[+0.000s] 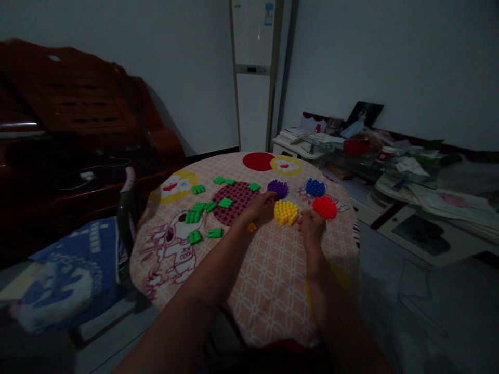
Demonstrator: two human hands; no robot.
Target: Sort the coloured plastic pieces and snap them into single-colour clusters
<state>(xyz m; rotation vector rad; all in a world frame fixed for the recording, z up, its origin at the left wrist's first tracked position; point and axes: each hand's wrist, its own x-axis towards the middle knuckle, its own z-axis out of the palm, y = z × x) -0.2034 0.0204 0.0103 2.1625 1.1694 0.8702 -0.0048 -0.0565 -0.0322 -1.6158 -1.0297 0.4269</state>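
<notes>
A yellow cluster of knobbly pegs stands on the round table between my two hands. My left hand is on its left, fingers stretched toward a purple peg cluster; whether they touch it I cannot tell. On the right, my right hand has its fingers apart, with the thumb side near the yellow cluster and the fingertips close to a red peg cluster. Behind the red one sits a blue peg cluster. Several green ridged pieces lie scattered at the left. A small orange piece shows beside my left wrist.
A patterned cloth covers the table. At left are a chair with a blue cushion and a wooden bench. A cluttered glass-topped cabinet stands at right. Behind the table is a tall white appliance.
</notes>
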